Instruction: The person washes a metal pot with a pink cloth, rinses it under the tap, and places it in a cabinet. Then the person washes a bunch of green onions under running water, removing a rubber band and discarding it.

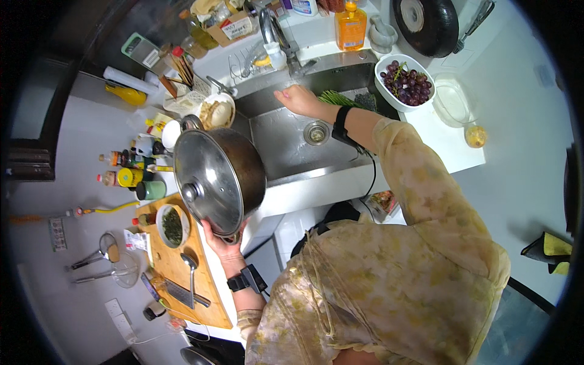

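A large metal pot [246, 164] with a clear glass lid [207, 175] is tilted at the left of the sink. My left hand [223, 239] grips it at the near side handle, with fingers partly hidden beneath. My right hand [299, 101] is over the stainless steel sink [283, 146], below the faucet [269, 32]. Its fingers are curled in and nothing shows in them. Behind my right wrist, a bunch of long green vegetables [336, 97] lies in the sink, partly covered by my forearm. The sink drain [316, 132] is visible.
A white bowl of grapes [406, 84] stands on the sink's right rim, beside a clear glass dish [451, 100]. To the left, a wooden cutting board [212, 292] bears a cleaver [180, 292], a ladle [190, 264] and a bowl of dark greens [173, 226]. Bottles [109, 178] crowd the wall.
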The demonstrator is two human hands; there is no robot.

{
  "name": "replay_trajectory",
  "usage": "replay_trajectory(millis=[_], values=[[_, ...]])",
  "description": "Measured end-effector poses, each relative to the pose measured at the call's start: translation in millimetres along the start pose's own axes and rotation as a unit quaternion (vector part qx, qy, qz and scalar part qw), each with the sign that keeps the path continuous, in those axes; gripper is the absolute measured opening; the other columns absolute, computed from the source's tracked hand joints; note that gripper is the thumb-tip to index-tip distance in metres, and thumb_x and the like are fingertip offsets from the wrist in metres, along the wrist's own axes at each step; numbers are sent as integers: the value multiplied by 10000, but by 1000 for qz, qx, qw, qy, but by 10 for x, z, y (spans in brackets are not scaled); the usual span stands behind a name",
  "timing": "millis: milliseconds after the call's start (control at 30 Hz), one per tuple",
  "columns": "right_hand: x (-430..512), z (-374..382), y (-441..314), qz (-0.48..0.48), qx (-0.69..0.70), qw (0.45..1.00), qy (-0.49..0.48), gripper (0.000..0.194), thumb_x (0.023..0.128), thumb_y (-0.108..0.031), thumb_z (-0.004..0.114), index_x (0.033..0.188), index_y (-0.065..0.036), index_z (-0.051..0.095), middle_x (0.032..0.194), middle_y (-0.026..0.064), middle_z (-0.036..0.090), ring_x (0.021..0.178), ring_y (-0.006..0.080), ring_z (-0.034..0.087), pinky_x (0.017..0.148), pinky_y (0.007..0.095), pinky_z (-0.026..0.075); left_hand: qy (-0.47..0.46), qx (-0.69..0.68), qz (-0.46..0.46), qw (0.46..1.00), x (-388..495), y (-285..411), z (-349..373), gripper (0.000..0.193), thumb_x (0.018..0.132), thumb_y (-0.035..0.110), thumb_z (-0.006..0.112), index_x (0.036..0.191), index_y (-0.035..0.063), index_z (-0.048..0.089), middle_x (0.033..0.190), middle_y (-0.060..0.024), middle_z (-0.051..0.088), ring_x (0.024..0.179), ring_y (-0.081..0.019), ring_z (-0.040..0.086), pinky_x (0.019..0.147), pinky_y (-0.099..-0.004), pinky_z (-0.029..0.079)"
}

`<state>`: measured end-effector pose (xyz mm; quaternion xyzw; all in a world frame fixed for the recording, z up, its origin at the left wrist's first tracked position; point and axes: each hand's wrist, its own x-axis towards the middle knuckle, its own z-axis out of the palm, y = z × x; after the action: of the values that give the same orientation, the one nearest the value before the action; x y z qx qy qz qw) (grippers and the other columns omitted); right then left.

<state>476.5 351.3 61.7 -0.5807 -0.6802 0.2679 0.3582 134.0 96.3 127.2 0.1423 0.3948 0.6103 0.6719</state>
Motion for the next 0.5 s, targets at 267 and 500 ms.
replay_trajectory(millis=[267, 500], values=[[35, -33, -113, -19, 43, 999, -14, 470, 916, -413, 526, 712, -1, 627, 761, 253, 631, 778, 467, 606, 709, 514, 475, 15, -37, -6, 999, -13, -29, 11, 772, 865, 552, 592, 1475, 193, 285, 1493, -145, 339, 1298, -443, 412, 890, -706, 458], [-267, -119, -564, 126, 360, 921, -75, 385, 970, -452, 496, 1140, -110, 539, 754, 43, 548, 512, 136, 542, 404, 278, 433, 16, -33, 0, 999, -18, -14, 77, 788, 845, 562, 615, 1466, 192, 304, 1461, -131, 395, 1266, -447, 443, 885, -710, 456]])
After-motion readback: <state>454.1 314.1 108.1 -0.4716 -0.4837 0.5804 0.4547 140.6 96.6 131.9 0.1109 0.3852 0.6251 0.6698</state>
